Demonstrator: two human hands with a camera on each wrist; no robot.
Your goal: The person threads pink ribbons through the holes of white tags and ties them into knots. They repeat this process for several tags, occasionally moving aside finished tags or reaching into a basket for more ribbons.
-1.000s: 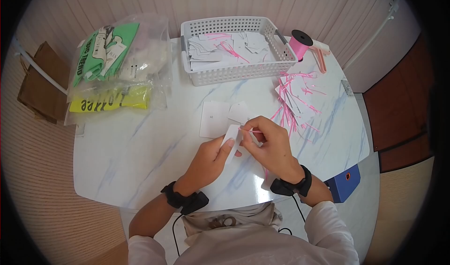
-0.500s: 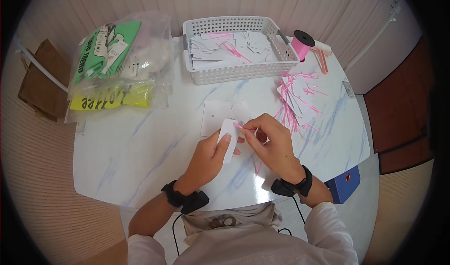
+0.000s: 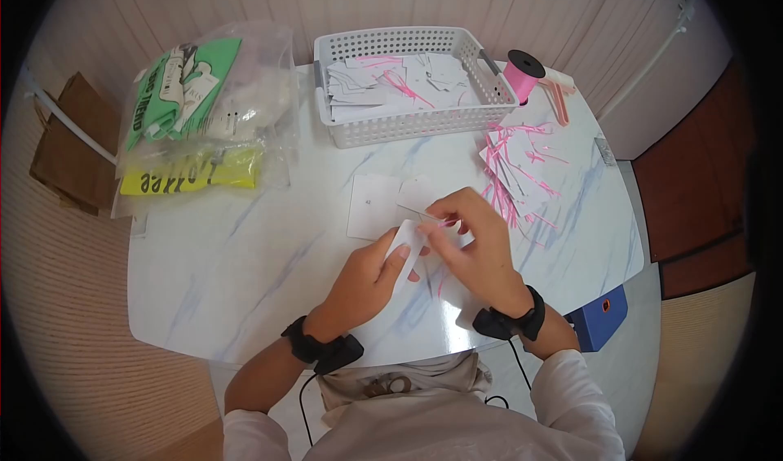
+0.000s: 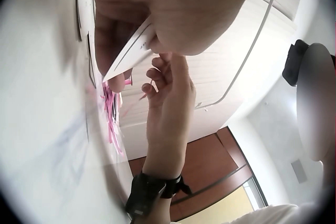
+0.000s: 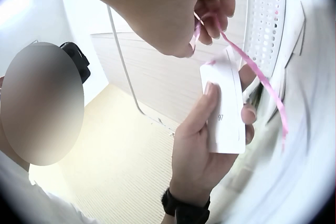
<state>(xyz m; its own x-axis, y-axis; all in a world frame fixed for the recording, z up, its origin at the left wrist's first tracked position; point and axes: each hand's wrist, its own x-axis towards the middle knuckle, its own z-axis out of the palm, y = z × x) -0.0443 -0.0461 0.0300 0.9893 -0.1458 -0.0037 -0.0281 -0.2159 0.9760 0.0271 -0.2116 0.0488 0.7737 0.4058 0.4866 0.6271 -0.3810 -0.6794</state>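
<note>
The left hand (image 3: pixel 369 275) grips a white tag (image 5: pixel 226 109) between thumb and fingers, just above the surface (image 3: pixel 245 281). The right hand (image 3: pixel 477 245), close beside it, pinches a pink ribbon (image 5: pixel 252 69) whose end meets the tag's top edge, seemingly at a hole. To thread well, hold the tag steady and flat, keep the ribbon end short and stiff between the fingertips, and draw it through gently without creasing the card.
</note>
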